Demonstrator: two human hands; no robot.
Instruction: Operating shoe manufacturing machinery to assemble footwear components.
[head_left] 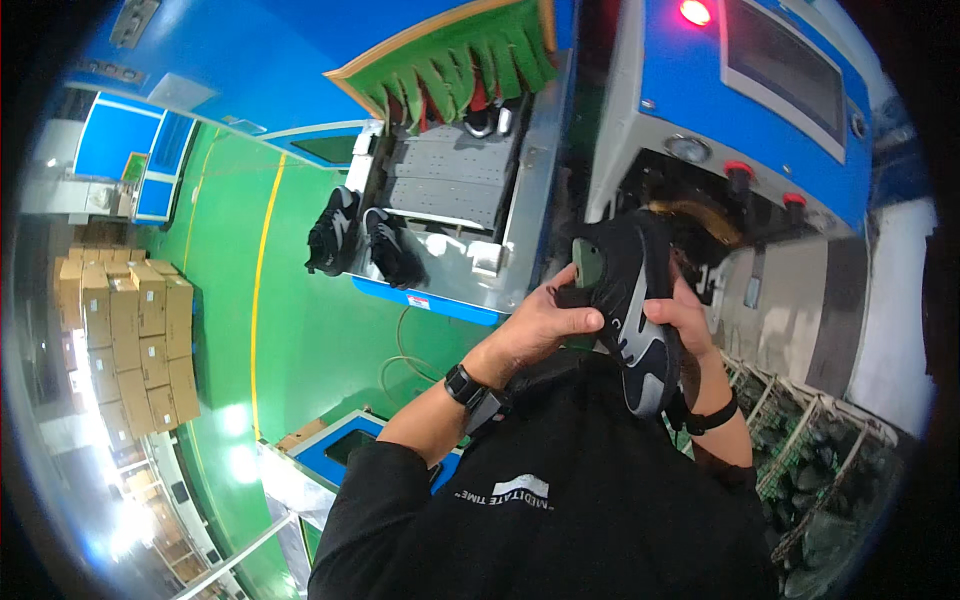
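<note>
In front of my chest I hold a black and grey sneaker (pixel 634 290) between both hands, its grey toe pointing down toward my body. My left hand (pixel 540 322) is closed on its left side, thumb on the upper, next to a dark green hard piece (pixel 589 264) at the shoe's opening, perhaps a last. On the other side my right hand (pixel 686 312) grips the shoe, its thumb across the upper near the laces. Most of the fingers under the shoe are hidden. The sneaker's far end is close to the opening of a blue and white machine (pixel 655 75).
Left of the machine, a conveyor (pixel 450 165) runs under green flaps (pixel 455 75). Two black sneakers, one left (pixel 333 230) and one right (pixel 390 247), stand at its near end. A netted rack (pixel 800 420) of dark pieces is at lower right. Cartons (pixel 135 340) are stacked far left.
</note>
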